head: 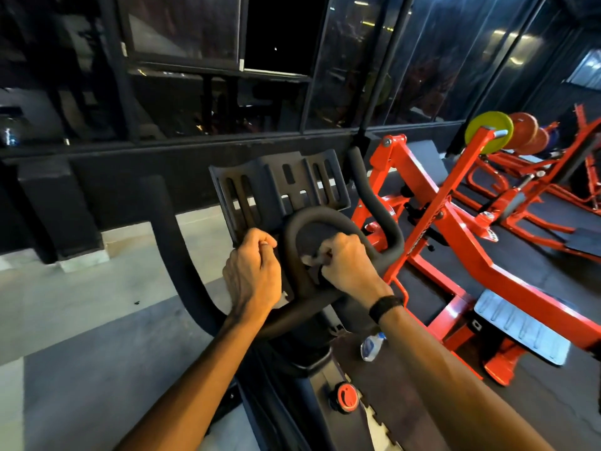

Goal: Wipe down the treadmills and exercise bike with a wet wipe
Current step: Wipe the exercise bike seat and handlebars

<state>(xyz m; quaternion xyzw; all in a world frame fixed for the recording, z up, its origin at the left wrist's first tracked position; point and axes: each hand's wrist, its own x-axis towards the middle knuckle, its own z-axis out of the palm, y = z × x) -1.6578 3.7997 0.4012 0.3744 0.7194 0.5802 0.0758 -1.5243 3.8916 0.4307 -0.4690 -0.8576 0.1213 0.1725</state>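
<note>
Exercise bike handlebar (328, 219) dead centre. Right hand (349, 263) curled on dark wipe (312, 260) inside handlebar loop. Left hand (253, 271) fingers curled beside loop, by tablet holder (279, 187), can't tell if holding anything. Wipes pack (372, 346) on floor.

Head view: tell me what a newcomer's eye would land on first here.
First, the two hands at the centre: the left hand and the right hand, a dark band on its wrist, both curled at the black handlebar loop of the exercise bike. Next, the bright red-orange weight machine filling the right side, with a yellow-green plate at the upper right. A small red knob glows low on the bike frame.
</note>
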